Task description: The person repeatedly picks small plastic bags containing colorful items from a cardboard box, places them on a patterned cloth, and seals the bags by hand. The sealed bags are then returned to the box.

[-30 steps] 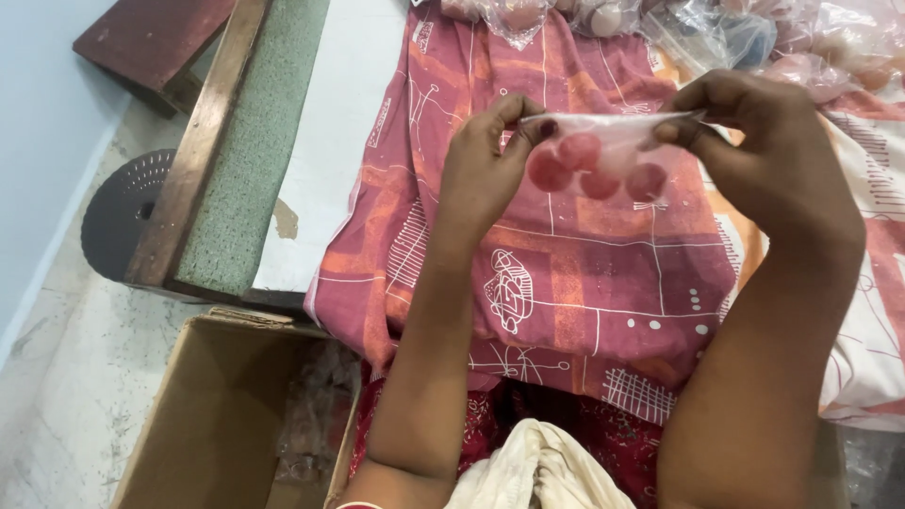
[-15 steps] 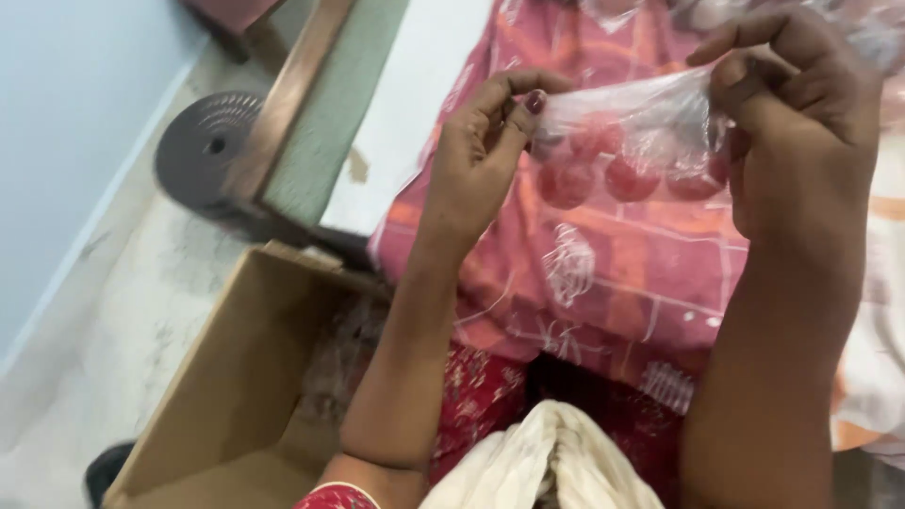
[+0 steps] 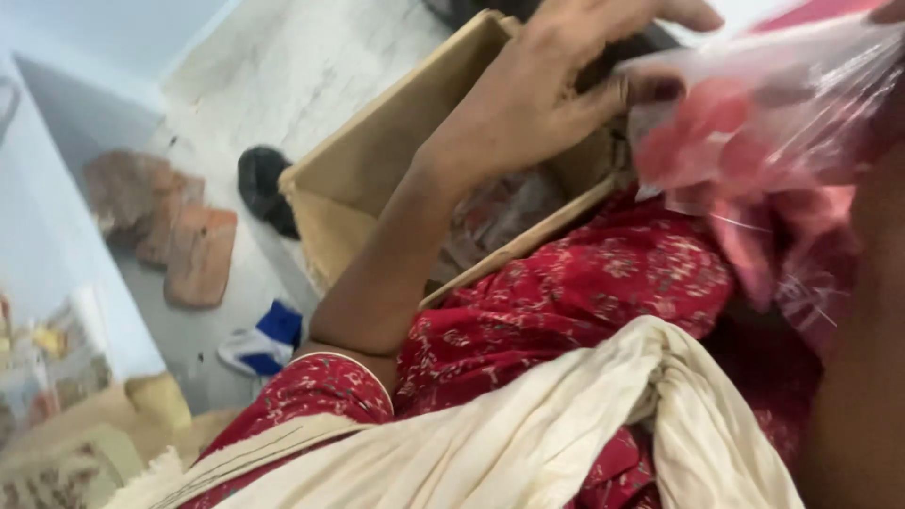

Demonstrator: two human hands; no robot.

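A thin, clear plastic bag of small round red pieces (image 3: 745, 141) is held at two o'clock in the view, above the open brown cardboard box (image 3: 377, 179). The left hand (image 3: 547, 94) pinches the bag's left edge between thumb and fingers. The right hand is cut off at the frame's edge; its grip cannot be told. The film is judged light, limp and slippery, best taken at its top edge. Open room lies at nine o'clock, over the pale stone floor (image 3: 311, 66).
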